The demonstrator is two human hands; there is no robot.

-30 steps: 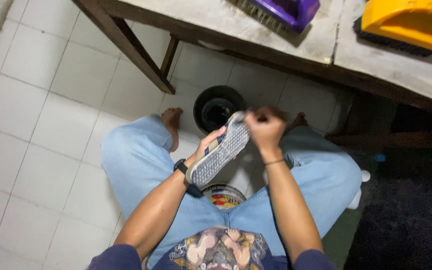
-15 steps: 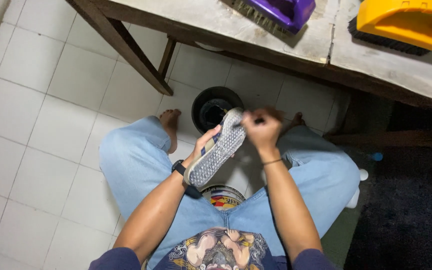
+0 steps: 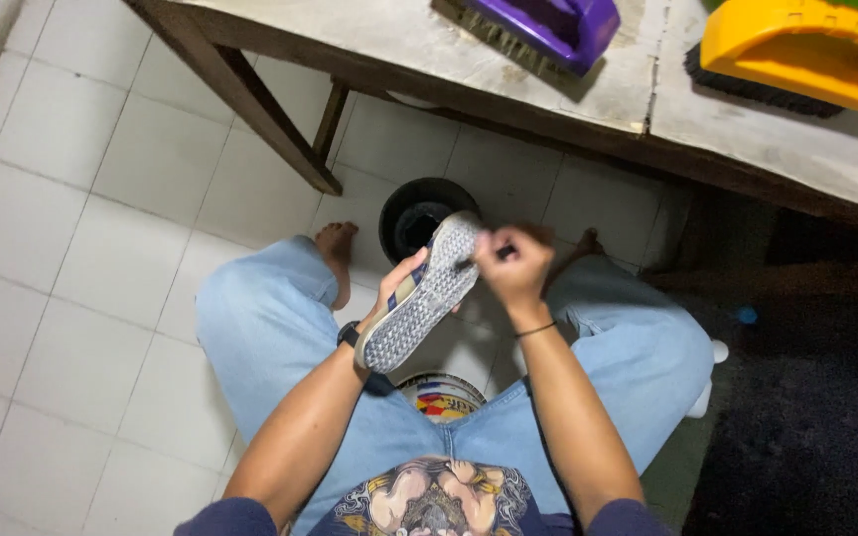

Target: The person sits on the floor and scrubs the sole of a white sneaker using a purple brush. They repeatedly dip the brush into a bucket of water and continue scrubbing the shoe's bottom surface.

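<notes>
The shoe (image 3: 421, 296) sits sole-up over my lap, my left hand (image 3: 396, 294) gripping its side. My right hand (image 3: 510, 263) pinches a small dark tool at the sole. I think a hard scrape could twist the shoe loose toward the black bucket (image 3: 419, 213).

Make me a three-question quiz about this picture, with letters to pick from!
1. Where is the purple brush?
A. on the wooden table
B. on the floor tiles
C. on the person's lap

2. What colour is the other brush on the table?
A. red
B. yellow
C. white

3. Which way does the shoe face?
A. sole down on the floor
B. sole up toward the camera
C. hidden inside a bag

Answers: 1 A, the purple brush lies on the tabletop at the upper edge. 2 B, its body is bright yellow with dark bristles. 3 B, the left hand holds the shoe with its grey studded sole showing, while the right hand works at its toe end.
</notes>
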